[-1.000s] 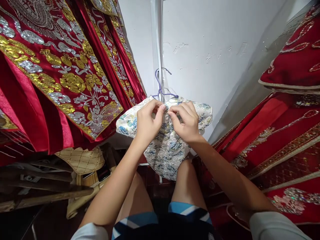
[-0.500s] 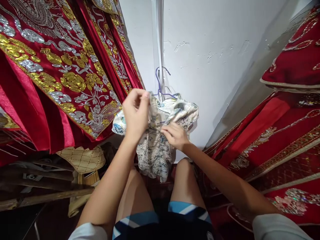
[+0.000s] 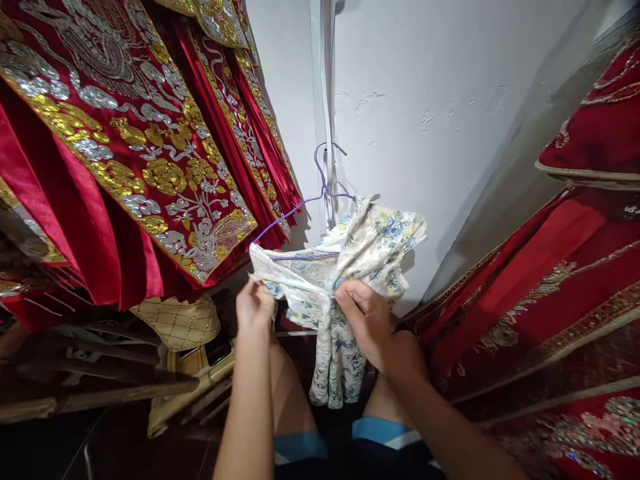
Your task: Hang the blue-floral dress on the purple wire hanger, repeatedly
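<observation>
A white garment with a blue and yellow floral print hangs partly on a purple wire hanger. My left hand pinches the garment's edge at the left, below the bare left arm of the hanger. At the middle front, my right hand is closed on the gathered cloth. The garment's right shoulder covers the right arm of the hanger. Its left side has slipped down, so the hanger's bottom bar shows through the neck opening. The lower part of the garment dangles in folds between my knees.
Red costume panels with gold and silver sequins hang at the left. More red beaded clothing fills the right side. A white wall with a vertical strip stands ahead. Wooden furniture is at the lower left.
My left hand has moved down from beside the hanger, and the garment's left shoulder has come off the hanger's left arm. My right hand has shifted slightly right and down, still gripping the cloth.
</observation>
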{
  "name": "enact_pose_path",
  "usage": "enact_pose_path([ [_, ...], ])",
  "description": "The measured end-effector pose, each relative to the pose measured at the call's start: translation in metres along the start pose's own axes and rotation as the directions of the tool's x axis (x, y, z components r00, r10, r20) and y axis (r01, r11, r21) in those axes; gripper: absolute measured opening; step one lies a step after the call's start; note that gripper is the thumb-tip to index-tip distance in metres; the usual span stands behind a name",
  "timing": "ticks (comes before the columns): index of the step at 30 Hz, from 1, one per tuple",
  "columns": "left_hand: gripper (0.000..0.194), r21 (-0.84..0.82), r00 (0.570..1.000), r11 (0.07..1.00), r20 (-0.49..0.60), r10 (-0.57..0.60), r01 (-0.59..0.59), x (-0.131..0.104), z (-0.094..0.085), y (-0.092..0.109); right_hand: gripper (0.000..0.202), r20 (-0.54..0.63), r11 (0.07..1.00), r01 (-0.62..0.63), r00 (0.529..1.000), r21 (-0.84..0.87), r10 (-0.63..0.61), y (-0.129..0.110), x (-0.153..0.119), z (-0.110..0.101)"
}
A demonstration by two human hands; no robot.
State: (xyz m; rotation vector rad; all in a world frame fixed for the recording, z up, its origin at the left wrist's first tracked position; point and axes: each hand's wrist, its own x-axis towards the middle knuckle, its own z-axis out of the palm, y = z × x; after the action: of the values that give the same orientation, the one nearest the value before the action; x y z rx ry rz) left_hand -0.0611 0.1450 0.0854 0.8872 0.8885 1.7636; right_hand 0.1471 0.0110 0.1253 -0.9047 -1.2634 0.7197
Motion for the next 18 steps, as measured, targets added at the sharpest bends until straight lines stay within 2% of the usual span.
enact_pose_path([
  [2, 0.027, -0.052, 0.995, 0.994, -0.024, -0.099, 0.097, -0.030, 0.006, -0.019, 0.032, -0.155, 0.985, -0.095, 0.981, 0.143, 0.117, 0.017, -0.022, -0.004],
  [3, 0.023, -0.107, 0.984, 0.980, -0.047, -0.173, 0.167, -0.044, 0.010, -0.027, 0.033, -0.243, 0.962, -0.148, 0.949, 0.229, 0.203, 0.026, -0.033, -0.007],
  [4, 0.019, -0.206, 0.958, 0.944, -0.072, -0.277, 0.257, -0.058, 0.013, -0.033, 0.034, -0.335, 0.933, -0.182, 0.897, 0.310, 0.287, 0.036, -0.045, -0.012],
  [6, 0.011, -0.334, 0.912, 0.877, -0.098, -0.397, 0.346, -0.082, 0.018, -0.040, 0.040, -0.444, 0.872, -0.230, 0.788, 0.431, 0.427, 0.050, -0.064, -0.024],
  [8, 0.010, -0.367, 0.909, 0.865, -0.103, -0.403, 0.342, -0.101, 0.024, -0.042, 0.040, -0.463, 0.832, -0.251, 0.734, 0.495, 0.497, 0.055, -0.075, -0.038],
  [10, 0.018, -0.328, 0.943, 0.899, -0.065, -0.328, 0.290, -0.117, 0.031, -0.038, 0.035, -0.426, 0.810, -0.269, 0.741, 0.521, 0.520, 0.052, -0.078, -0.050],
  [12, 0.025, -0.259, 0.972, 0.937, 0.028, -0.235, 0.234, -0.132, 0.040, -0.029, 0.030, -0.387, 0.817, -0.277, 0.774, 0.506, 0.501, 0.045, -0.075, -0.058],
  [14, 0.027, -0.133, 0.981, 0.978, 0.130, -0.146, 0.163, -0.149, 0.052, -0.017, 0.027, -0.377, 0.856, -0.278, 0.807, 0.436, 0.454, 0.039, -0.073, -0.060],
  [16, 0.026, 0.046, 0.968, 0.996, 0.236, -0.088, 0.079, -0.167, 0.064, -0.004, 0.025, -0.382, 0.898, -0.300, 0.827, 0.321, 0.413, 0.039, -0.073, -0.057],
  [18, 0.024, 0.178, 0.926, 0.984, 0.372, -0.062, -0.005, -0.187, 0.076, 0.007, 0.029, -0.317, 0.910, -0.364, 0.855, 0.200, 0.411, 0.045, -0.077, -0.052],
])
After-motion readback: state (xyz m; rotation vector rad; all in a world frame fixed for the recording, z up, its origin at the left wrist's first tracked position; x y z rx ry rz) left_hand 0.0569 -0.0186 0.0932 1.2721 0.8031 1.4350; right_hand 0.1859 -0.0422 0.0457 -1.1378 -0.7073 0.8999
